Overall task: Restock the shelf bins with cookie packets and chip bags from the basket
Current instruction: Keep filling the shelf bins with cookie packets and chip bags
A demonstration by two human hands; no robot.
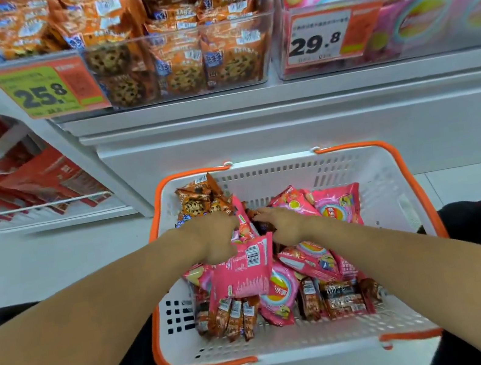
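Now left hand (215, 238) pinches pink chip bag (242, 270); right hand (285, 226) fingers loosely spread inside basket (396, 199).

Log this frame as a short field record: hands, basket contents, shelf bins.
left hand: in basket, on pink chip bag; grip unclear
right hand: reaching among packets; grip unclear
basket: white, orange rim, holds pink chip bags and cookie packets
left bin: orange cookie packets, tag 25.8
right bin: pink chip bags, tag 29.8
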